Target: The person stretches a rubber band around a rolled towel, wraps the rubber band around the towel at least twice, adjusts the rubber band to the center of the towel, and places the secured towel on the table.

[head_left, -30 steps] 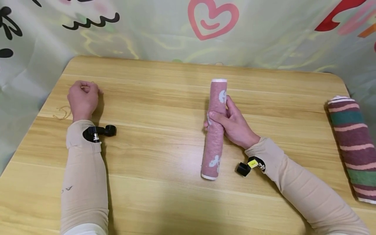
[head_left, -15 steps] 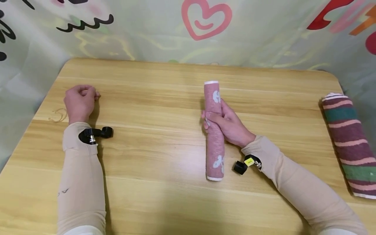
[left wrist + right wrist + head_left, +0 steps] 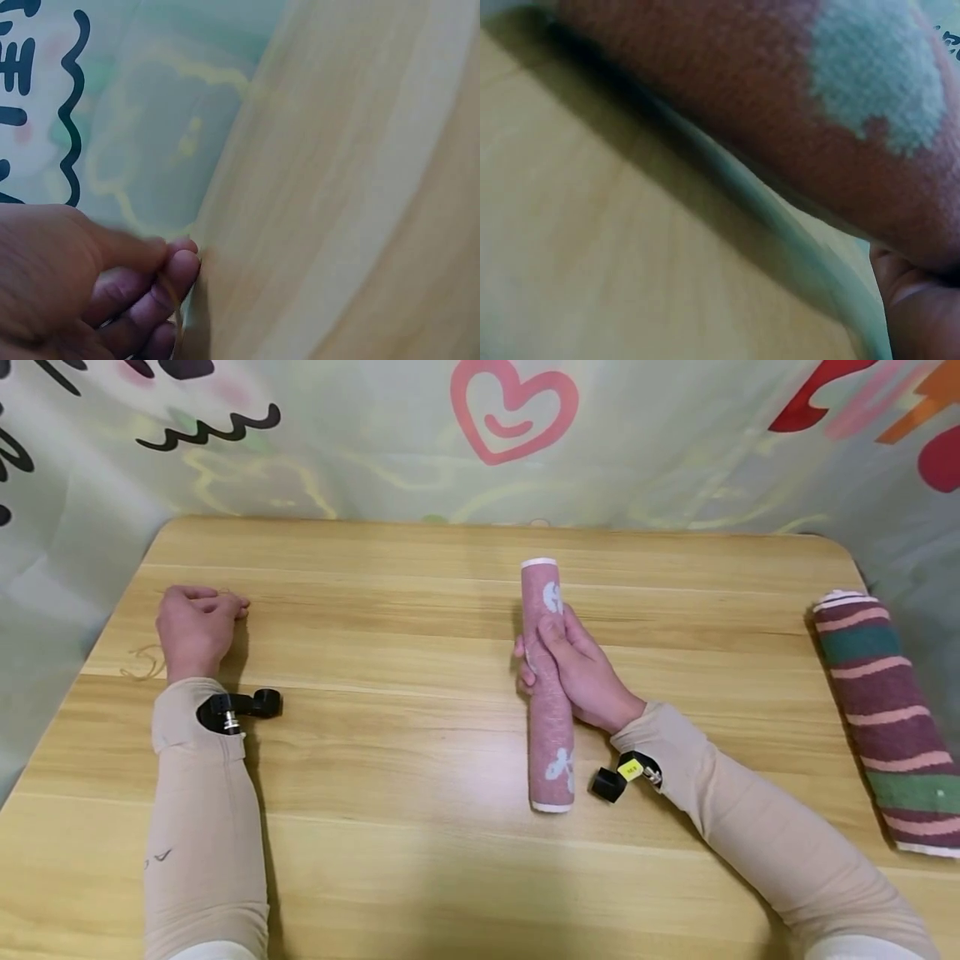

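In the head view my right hand (image 3: 588, 672) grips a rolled pink towel (image 3: 551, 727) around its middle, thumb on top and fingertips showing at the far side. Pale blue patterns and white ends mark the roll, which stands out large in the right wrist view as pink towel cloth (image 3: 727, 97) above the table. My left hand (image 3: 197, 627) is at the table's left side. Its thumb and forefinger pinch a thin tan rubber band (image 3: 171, 289), seen hanging down in the left wrist view. More tan rubber bands (image 3: 142, 662) lie on the wood beside that wrist.
A second rolled towel (image 3: 888, 722), striped maroon, pink and green, lies at the right end of the wooden table (image 3: 390, 743). Behind the table's back edge hangs a painted cloth (image 3: 360, 443) with a pink heart. Each wrist carries a small black camera (image 3: 266, 702).
The head view has shifted slightly. The pink towel has turned a little, its near end swinging right, and my right thumb has moved up along it. The left hand's fingers have changed their pose slightly.
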A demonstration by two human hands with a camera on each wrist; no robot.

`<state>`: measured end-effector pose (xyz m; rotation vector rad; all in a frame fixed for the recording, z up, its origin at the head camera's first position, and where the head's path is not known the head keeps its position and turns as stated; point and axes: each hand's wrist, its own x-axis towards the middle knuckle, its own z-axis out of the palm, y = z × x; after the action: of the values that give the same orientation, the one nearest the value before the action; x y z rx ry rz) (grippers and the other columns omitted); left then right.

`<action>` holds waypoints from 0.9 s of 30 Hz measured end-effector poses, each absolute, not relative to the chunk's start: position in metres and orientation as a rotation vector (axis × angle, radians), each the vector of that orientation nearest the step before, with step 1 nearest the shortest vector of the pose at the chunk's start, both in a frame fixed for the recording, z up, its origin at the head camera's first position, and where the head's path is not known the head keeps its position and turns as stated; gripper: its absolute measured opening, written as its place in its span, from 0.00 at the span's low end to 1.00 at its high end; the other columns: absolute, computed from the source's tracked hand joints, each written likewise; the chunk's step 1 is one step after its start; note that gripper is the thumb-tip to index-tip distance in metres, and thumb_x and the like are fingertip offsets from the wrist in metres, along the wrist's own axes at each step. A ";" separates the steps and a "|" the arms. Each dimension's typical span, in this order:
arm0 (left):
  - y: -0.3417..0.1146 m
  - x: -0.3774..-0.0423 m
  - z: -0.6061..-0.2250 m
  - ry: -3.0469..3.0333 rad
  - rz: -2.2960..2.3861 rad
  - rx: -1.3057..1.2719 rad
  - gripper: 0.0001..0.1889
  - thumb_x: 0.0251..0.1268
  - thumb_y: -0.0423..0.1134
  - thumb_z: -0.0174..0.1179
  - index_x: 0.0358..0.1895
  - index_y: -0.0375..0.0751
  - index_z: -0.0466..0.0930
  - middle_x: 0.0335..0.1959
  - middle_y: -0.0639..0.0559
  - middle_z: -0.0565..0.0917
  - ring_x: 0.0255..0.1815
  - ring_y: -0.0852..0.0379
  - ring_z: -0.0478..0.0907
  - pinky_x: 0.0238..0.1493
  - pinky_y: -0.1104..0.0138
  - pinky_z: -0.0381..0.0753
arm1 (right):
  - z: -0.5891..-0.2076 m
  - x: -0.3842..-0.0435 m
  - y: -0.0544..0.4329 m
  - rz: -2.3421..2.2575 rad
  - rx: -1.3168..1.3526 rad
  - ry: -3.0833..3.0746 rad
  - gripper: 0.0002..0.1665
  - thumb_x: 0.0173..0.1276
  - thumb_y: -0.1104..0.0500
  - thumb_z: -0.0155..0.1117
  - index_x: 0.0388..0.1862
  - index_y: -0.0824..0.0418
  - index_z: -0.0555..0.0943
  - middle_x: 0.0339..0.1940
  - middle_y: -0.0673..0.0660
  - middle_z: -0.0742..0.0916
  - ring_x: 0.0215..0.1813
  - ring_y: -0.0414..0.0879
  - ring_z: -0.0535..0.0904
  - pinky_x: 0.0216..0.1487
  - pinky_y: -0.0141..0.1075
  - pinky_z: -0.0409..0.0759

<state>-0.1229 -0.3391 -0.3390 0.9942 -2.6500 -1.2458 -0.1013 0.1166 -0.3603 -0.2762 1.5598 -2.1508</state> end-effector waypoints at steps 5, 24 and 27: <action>-0.338 -0.123 -0.340 -2.673 -1.201 0.893 0.05 0.79 0.46 0.52 0.47 0.56 0.78 0.18 0.88 0.75 0.30 0.83 0.76 0.40 0.84 0.73 | -0.360 -0.103 0.114 -2.141 -0.275 1.630 0.13 0.86 0.48 0.41 0.64 0.45 0.60 0.37 0.51 0.81 0.26 0.42 0.74 0.34 0.34 0.82; -0.335 -0.130 -0.333 -2.406 -1.559 0.937 0.09 0.80 0.42 0.49 0.47 0.48 0.79 0.21 0.71 0.83 0.21 0.72 0.83 0.31 0.78 0.85 | -0.360 -0.105 0.111 -2.146 -0.289 1.618 0.17 0.86 0.53 0.44 0.68 0.44 0.61 0.38 0.54 0.81 0.24 0.41 0.75 0.32 0.35 0.82; -0.336 -0.129 -0.330 -2.267 -1.691 0.953 0.10 0.79 0.41 0.49 0.43 0.45 0.80 0.22 0.64 0.84 0.19 0.67 0.83 0.29 0.75 0.86 | -0.360 -0.105 0.108 -2.153 -0.281 1.602 0.16 0.86 0.53 0.44 0.67 0.43 0.62 0.38 0.54 0.81 0.24 0.42 0.75 0.32 0.34 0.81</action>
<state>-0.1286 -0.3362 -0.3304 0.9533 -2.2674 -1.6914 -0.1051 0.1085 -0.3596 -0.2805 1.6023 -2.1528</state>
